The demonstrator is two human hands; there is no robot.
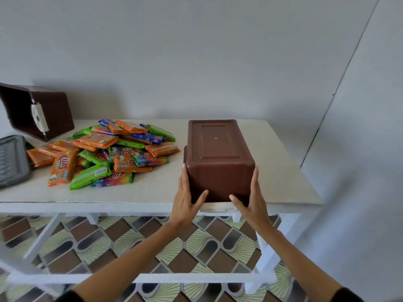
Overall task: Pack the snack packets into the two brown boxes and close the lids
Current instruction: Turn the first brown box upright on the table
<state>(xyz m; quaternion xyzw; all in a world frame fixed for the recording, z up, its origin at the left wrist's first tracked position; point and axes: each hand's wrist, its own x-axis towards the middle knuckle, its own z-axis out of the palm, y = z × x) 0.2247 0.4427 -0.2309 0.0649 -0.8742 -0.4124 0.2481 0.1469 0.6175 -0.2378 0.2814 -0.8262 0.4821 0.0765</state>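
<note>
A brown plastic box point(218, 158) stands upside down on the white table point(152, 190), its bottom facing up, near the front edge. My left hand point(185, 199) holds its left side, thumb across the near face. My right hand point(253, 199) holds the right side the same way. A pale lid edge point(218, 207) shows under the box at the table's edge. A second brown box point(37, 112) lies tipped on its side at the back left, open mouth to the left, with a white latch. A pile of orange, green and blue snack packets point(104, 151) lies left of centre.
A grey ribbed lid or tray point(13, 160) lies at the table's left edge. The wall runs close behind the table and along the right. Below the tabletop are white frame bars over a patterned tiled floor point(196, 247).
</note>
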